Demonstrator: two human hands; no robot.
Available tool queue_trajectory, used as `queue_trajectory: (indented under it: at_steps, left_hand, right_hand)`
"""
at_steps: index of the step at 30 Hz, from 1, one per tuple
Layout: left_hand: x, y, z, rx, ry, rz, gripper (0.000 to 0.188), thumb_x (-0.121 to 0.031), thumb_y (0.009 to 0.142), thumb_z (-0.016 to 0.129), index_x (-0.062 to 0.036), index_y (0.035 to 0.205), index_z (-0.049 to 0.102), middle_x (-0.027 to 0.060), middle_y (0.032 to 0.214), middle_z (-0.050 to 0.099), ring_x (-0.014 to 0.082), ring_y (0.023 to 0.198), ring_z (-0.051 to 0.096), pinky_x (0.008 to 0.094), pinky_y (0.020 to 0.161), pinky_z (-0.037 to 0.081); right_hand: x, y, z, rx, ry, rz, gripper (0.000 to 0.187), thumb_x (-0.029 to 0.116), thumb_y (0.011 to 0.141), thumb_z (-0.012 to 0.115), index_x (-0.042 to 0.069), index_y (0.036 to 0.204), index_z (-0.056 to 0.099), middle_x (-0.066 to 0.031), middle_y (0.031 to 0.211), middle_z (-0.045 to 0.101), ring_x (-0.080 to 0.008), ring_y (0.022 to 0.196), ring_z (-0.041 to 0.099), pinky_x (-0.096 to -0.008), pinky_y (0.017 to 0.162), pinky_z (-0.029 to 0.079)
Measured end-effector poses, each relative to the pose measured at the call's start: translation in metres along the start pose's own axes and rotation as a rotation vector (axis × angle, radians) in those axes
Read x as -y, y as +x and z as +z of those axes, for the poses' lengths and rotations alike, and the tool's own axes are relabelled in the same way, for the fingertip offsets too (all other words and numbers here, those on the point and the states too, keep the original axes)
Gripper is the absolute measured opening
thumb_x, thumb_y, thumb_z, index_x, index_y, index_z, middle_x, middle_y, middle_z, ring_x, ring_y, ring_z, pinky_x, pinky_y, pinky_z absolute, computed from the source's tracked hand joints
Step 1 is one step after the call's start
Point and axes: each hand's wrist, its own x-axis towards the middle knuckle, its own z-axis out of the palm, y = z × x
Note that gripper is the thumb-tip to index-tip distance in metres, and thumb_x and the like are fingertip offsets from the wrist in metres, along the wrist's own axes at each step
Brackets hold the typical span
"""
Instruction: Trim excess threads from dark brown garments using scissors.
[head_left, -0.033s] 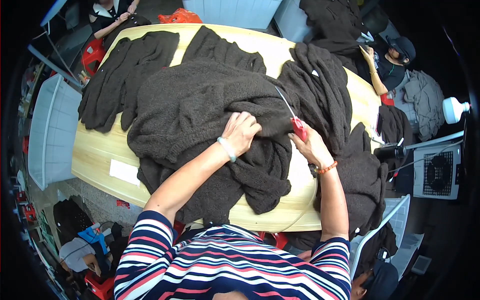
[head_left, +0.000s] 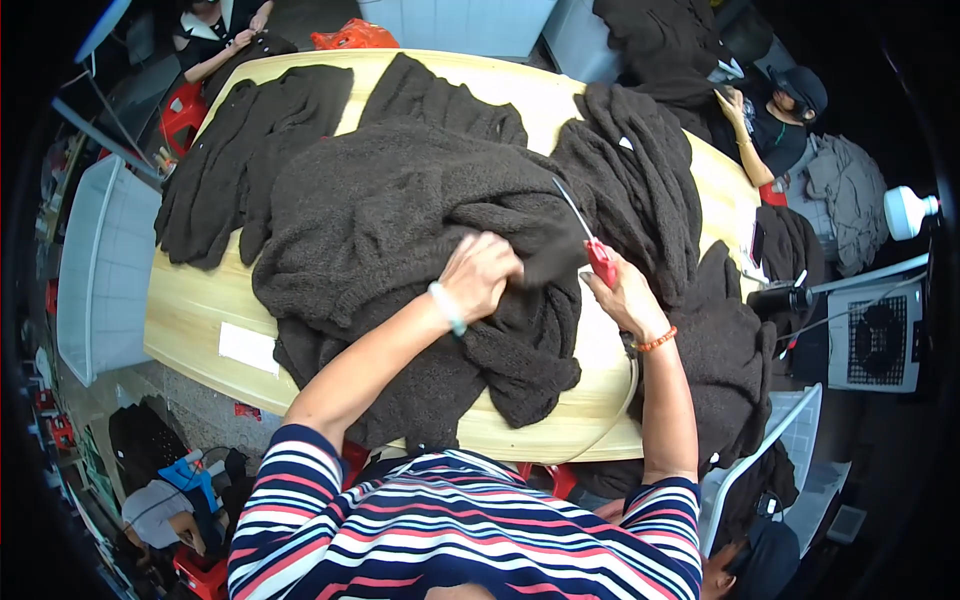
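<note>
A large dark brown knitted sweater (head_left: 360, 210) lies bunched across the middle of the table. My left hand (head_left: 480, 272), slightly smeared by motion, is closed with its fingers curled on a fold of this knit. In my right hand (head_left: 630, 298) are red-handled scissors (head_left: 603, 262), their slim metal blades pointing up and to the left over the sweater's right side. Whether the blades are apart cannot be made out. A pale bangle sits on my left wrist, an orange bead bracelet on my right.
More dark garments lie on the wooden table (head_left: 200, 310), at its far left (head_left: 265, 150) and right (head_left: 640, 170). A white paper (head_left: 249, 347) is at the near left. Pale bins (head_left: 100, 270) stand around. Co-workers sit at the far left and far right (head_left: 785, 125).
My left hand has shifted very slightly and is more blurred, tugging a little at the knit. The scissors and my right hand are nearly unmoved.
</note>
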Motion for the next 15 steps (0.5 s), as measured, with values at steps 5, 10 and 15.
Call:
queue_trajectory:
  at_steps: [5, 10, 15]
  left_hand:
    - [-0.065, -0.062, -0.095, 0.514, -0.530, 0.047, 0.014, 0.003, 0.067, 0.053, -0.0107, 0.066, 0.058, 0.0017, 0.076, 0.061, 0.0225, 0.079, 0.060, 0.0376, 0.082, 0.045]
    - [-0.038, -0.163, -0.114, 0.610, -0.055, -0.331, 0.010, -0.002, 0.068, 0.056, -0.0097, 0.063, 0.059, 0.0059, 0.068, 0.060, 0.0265, 0.073, 0.062, 0.0400, 0.072, 0.045]
    - [-0.020, -0.176, -0.103, 0.432, 0.339, -0.311, 0.011, -0.005, 0.069, 0.059, -0.0104, 0.060, 0.055, 0.0083, 0.066, 0.060, 0.0293, 0.069, 0.060, 0.0423, 0.066, 0.042]
  right_hand:
    - [-0.012, -0.053, -0.015, 0.072, 0.025, 0.053, 0.047, 0.025, 0.089, 0.067, 0.004, 0.130, 0.056, -0.0270, 0.111, 0.064, -0.0419, 0.109, 0.061, -0.0435, 0.093, 0.048]
    - [0.025, -0.080, -0.002, 0.351, -0.111, 0.108, 0.049, 0.026, 0.089, 0.067, 0.010, 0.132, 0.053, -0.0250, 0.105, 0.066, -0.0416, 0.102, 0.064, -0.0442, 0.088, 0.050]
    - [0.019, -0.051, 0.029, 0.346, -0.199, 0.023, 0.042, 0.024, 0.088, 0.064, 0.012, 0.127, 0.055, -0.0226, 0.105, 0.067, -0.0409, 0.099, 0.064, -0.0462, 0.086, 0.051]
